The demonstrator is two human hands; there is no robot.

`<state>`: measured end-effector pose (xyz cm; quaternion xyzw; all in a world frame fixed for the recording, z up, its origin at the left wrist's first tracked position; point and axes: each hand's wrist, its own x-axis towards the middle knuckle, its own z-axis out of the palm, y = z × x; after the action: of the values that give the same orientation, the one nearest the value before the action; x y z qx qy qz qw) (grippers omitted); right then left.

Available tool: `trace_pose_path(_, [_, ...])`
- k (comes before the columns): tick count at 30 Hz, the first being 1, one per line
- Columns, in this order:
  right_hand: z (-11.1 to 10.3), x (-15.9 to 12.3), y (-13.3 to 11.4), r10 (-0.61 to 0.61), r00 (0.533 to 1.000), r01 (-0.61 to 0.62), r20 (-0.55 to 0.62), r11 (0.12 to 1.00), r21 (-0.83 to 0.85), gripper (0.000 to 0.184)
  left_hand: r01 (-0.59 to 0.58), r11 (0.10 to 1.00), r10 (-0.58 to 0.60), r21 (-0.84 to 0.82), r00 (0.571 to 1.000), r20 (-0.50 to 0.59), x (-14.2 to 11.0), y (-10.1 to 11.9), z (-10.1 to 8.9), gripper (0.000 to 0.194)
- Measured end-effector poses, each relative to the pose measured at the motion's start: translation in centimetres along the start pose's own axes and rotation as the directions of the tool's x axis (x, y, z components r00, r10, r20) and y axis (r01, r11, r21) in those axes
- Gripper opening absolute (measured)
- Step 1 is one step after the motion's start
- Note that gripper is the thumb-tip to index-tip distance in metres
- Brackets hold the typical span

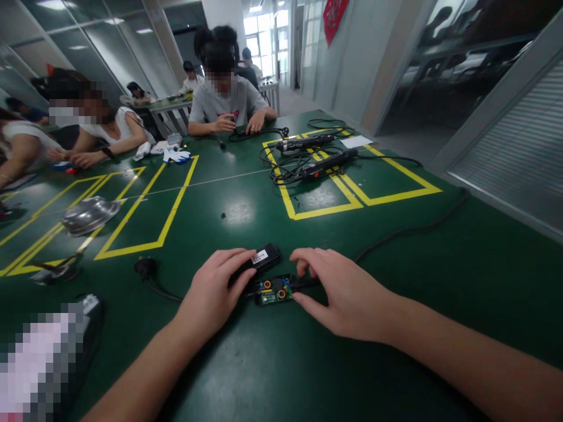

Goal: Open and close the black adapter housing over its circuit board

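A black plastic cover with a white label (262,257) sits under the fingertips of my left hand (215,284). My left thumb reaches beneath it, so the hand grips the cover. Right in front of it lies a small circuit board (275,291) with copper coils in an opened black housing. A black cable runs out from each side of the board. My right hand (338,287) is at the board's right end, thumb and fingers apart, with nothing visible between them. The thumb tip is close to the board's edge; whether it touches I cannot tell.
A black plug (146,268) lies to the left on the green table (246,375). Two black electric screwdrivers (328,164) with tangled cords rest farther back, inside yellow tape (325,211). A metal bowl (90,214) is at left. A person (231,99) sits opposite.
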<state>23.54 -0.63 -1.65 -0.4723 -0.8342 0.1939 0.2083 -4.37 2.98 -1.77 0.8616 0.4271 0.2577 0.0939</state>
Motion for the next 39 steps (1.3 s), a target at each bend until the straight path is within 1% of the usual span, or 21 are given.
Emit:
trace_pose_path(2, [0.0,-0.1,0.0,0.037,0.999,-0.035,-0.023,0.997,0.075,0.074,-0.089,0.995,0.09,-0.051,0.996,0.016,0.0,0.5,-0.7,0.028])
trace_pose_path(3, [0.0,-0.1,0.0,0.03,0.999,-0.027,-0.032,0.995,0.099,0.085,-0.134,0.988,0.137,-0.08,0.99,0.038,0.0,0.8,-1.0,0.027])
trace_pose_path(4, [0.1,-0.1,0.1,0.013,0.999,-0.008,-0.043,0.994,0.112,0.092,-0.174,0.979,0.181,-0.105,0.981,0.062,0.0,1.1,-1.3,0.027])
trace_pose_path(5, [0.1,0.0,0.1,-0.01,0.999,0.017,-0.053,0.993,0.117,0.094,-0.205,0.971,0.216,-0.125,0.973,0.084,0.0,1.4,-1.6,0.027])
trace_pose_path(6, [0.2,0.1,0.1,-0.036,0.998,0.043,-0.057,0.992,0.119,0.088,-0.226,0.964,0.241,-0.139,0.965,0.102,0.0,1.7,-1.8,0.027])
trace_pose_path(7, [0.2,0.1,0.2,-0.059,0.997,0.065,-0.054,0.991,0.117,0.077,-0.236,0.961,0.253,-0.147,0.96,0.118,0.0,1.9,-1.9,0.027])
trace_pose_path(10, [0.4,0.4,0.2,-0.096,0.995,0.098,-0.025,0.988,0.116,0.039,-0.229,0.961,0.252,-0.153,0.955,0.156,-0.1,2.2,-2.0,0.026])
trace_pose_path(12, [0.4,0.5,0.2,-0.092,0.996,0.092,-0.008,0.987,0.129,0.028,-0.226,0.963,0.25,-0.149,0.953,0.171,-0.2,2.2,-1.8,0.025])
trace_pose_path(17, [0.4,0.6,0.1,-0.055,0.999,0.054,-0.001,0.986,0.156,0.028,-0.243,0.961,0.261,-0.132,0.953,0.153,-0.2,2.1,-1.5,0.024])
trace_pose_path(22, [0.4,0.6,0.2,-0.083,0.996,0.081,0.015,0.988,0.133,0.025,-0.232,0.964,0.251,-0.134,0.955,0.156,-0.2,2.2,-1.4,0.026])
trace_pose_path(24, [0.5,0.5,0.2,-0.09,0.996,0.088,0.008,0.989,0.119,0.026,-0.226,0.963,0.245,-0.149,0.961,0.129,-0.2,2.2,-1.4,0.027])
trace_pose_path(25, [0.5,0.4,0.2,-0.083,0.997,0.083,-0.008,0.99,0.114,0.031,-0.219,0.962,0.238,-0.161,0.965,0.108,-0.2,2.2,-1.4,0.026])
trace_pose_path(27, [0.4,0.3,0.1,-0.047,0.998,0.053,-0.052,0.992,0.117,0.05,-0.185,0.969,0.195,-0.164,0.98,0.043,-0.2,2.2,-1.4,0.022])
trace_pose_path(28, [0.4,0.2,0.1,-0.024,0.997,0.033,-0.071,0.992,0.122,0.058,-0.151,0.977,0.154,-0.149,0.988,0.003,-0.2,2.1,-1.4,0.019])
trace_pose_path(29, [0.3,0.2,0.1,-0.006,0.997,0.015,-0.079,0.992,0.125,0.061,-0.103,0.987,0.099,-0.122,0.994,-0.037,-0.1,2.0,-1.4,0.017])
trace_pose_path(30, [0.2,0.2,0.2,0.002,0.997,0.007,-0.077,0.993,0.12,0.056,-0.041,0.995,0.035,-0.094,0.997,-0.068,-0.1,1.9,-1.3,0.016])
trace_pose_path(32, [0.0,0.3,0.3,-0.014,0.999,0.018,-0.049,0.996,0.088,0.033,0.087,0.994,-0.092,-0.062,0.992,-0.084,-0.1,1.5,-1.0,0.015])
trace_pose_path(34, [-0.1,0.4,0.5,-0.052,0.999,0.053,-0.015,0.997,0.056,0.017,0.171,0.982,-0.173,-0.074,0.985,-0.017,0.0,1.2,-0.6,0.012])
trace_pose_path(36, [-0.2,0.5,0.6,-0.086,0.996,0.086,0.01,0.995,0.046,0.012,0.196,0.976,-0.189,-0.101,0.979,0.07,0.1,1.1,-0.4,0.007])
trace_pose_path(37, [-0.1,0.6,0.6,-0.097,0.995,0.096,0.017,0.994,0.046,0.011,0.185,0.977,-0.175,-0.107,0.979,0.1,0.2,1.1,-0.4,0.005])
trace_pose_path(39, [-0.1,0.6,0.6,-0.106,0.994,0.105,0.021,0.993,0.048,0.008,0.136,0.986,-0.124,-0.097,0.984,0.126,0.3,1.3,-0.8,0.009])
